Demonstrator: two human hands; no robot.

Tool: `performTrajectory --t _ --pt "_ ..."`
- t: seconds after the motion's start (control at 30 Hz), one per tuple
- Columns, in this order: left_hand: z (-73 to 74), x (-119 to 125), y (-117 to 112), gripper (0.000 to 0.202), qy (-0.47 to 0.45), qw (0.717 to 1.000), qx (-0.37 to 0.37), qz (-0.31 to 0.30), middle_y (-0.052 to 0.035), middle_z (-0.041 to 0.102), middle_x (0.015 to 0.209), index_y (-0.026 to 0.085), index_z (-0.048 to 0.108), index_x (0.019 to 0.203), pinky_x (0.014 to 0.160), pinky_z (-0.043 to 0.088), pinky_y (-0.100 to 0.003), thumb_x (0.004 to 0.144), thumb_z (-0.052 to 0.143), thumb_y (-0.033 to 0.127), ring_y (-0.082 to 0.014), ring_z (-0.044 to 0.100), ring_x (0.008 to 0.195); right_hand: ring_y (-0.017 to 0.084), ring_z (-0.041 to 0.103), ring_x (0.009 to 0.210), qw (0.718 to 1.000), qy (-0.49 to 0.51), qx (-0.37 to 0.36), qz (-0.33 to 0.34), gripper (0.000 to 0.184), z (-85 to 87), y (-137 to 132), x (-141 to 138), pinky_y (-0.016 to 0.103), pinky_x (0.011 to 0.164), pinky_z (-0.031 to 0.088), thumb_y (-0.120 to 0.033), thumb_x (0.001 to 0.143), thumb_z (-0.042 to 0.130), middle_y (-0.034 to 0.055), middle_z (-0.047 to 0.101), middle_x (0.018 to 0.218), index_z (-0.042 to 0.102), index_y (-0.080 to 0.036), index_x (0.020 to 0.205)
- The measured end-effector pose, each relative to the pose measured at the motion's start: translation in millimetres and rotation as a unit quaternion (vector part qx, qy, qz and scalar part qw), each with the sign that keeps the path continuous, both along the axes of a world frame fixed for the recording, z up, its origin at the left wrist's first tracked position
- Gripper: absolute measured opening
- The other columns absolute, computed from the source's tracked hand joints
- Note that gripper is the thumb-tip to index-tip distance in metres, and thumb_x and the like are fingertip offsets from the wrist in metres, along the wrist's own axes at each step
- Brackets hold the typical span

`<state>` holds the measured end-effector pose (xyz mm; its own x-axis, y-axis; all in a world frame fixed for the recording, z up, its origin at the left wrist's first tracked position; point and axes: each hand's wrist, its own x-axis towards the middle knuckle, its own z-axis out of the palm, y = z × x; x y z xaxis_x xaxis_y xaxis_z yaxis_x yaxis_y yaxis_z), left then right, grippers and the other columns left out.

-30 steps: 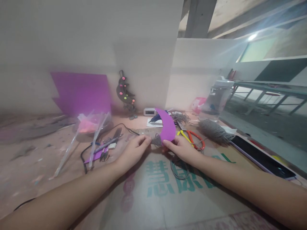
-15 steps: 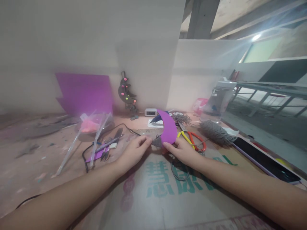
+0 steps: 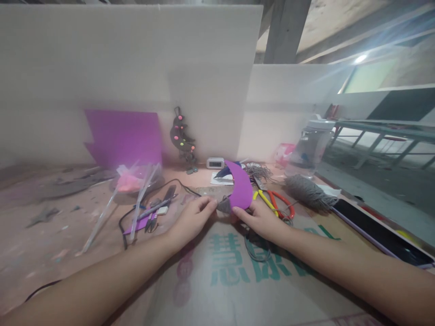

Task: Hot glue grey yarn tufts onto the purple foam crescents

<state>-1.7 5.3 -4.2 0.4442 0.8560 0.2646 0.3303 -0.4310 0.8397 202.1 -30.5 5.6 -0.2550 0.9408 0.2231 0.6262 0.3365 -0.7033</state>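
Observation:
A purple crescent moon cutout (image 3: 242, 186) is held up over the cardboard, its lower left tip wrapped in grey yarn (image 3: 224, 206). My right hand (image 3: 260, 219) grips the crescent's lower edge, thumb on the front face. At the wrapped tip, my left hand (image 3: 201, 213) pinches with thumb and forefinger together; whether it holds the tip or the yarn strand is too small to tell. A loose loop of grey yarn (image 3: 256, 253) lies below my right hand. The grey yarn skein (image 3: 307, 192) rests to the right.
Red-and-yellow-handled scissors (image 3: 280, 203) lie behind my right hand, near a phone (image 3: 377, 231) and a clear bottle (image 3: 311, 145). Leftward are a plastic bowl (image 3: 154, 174), purple sheets (image 3: 125, 136) and a pen (image 3: 158, 207). A decorated dark crescent (image 3: 180, 136) hangs upright at the back, beside a small clock (image 3: 215, 163).
The whole view has shifted, so everything sits slightly lower in the picture. My hands keep nearly the same hold on the crescent and its yarn-wrapped tip.

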Motion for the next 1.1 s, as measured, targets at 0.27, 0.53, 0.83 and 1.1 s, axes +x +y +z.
performTrajectory --t 0.27,0.53,0.83,1.1 --pt "0.6 0.5 -0.5 0.036 -0.011 1.000 -0.001 -0.007 0.0017 0.053 0.070 0.017 0.052 0.072 0.063 0.037 -0.023 0.091 0.040 0.045 -0.0139 0.049 0.068 0.017 0.060 0.064 1.000 -0.011 0.008 -0.004 0.036 1.0 -0.8 -0.4 0.025 0.059 0.043 -0.037 0.088 0.046 0.0054 0.067 0.069 0.068 -0.013 0.072" --pt "2.4 1.5 -1.9 0.038 -0.003 1.000 0.004 0.003 0.0024 0.050 0.066 0.017 0.051 0.069 0.060 0.036 -0.023 0.091 0.040 0.046 -0.0133 0.047 0.064 0.017 0.059 0.062 1.000 0.006 0.019 0.003 0.032 -1.3 0.8 0.4 0.025 0.058 0.043 -0.036 0.087 0.049 0.0042 0.067 0.067 0.066 -0.014 0.070" --pt "2.0 2.6 2.5 0.040 -0.021 0.999 -0.034 0.017 0.0027 0.049 0.063 0.017 0.053 0.070 0.055 0.037 -0.021 0.087 0.043 0.051 -0.0115 0.046 0.059 0.016 0.059 0.060 1.000 -0.021 0.015 -0.012 0.036 3.9 -4.1 -1.4 0.025 0.058 0.042 -0.035 0.088 0.046 0.0043 0.068 0.065 0.068 -0.014 0.069" --pt "2.0 0.3 -2.1 0.035 -0.021 0.998 -0.055 0.012 0.0001 0.058 0.067 0.015 0.062 0.077 0.048 0.035 -0.019 0.080 0.055 0.049 -0.0107 0.049 0.056 0.015 0.061 0.065 0.996 0.088 -0.030 0.015 0.030 -1.1 1.1 0.6 0.025 0.062 0.047 -0.040 0.087 0.050 0.0036 0.068 0.070 0.062 -0.015 0.075"
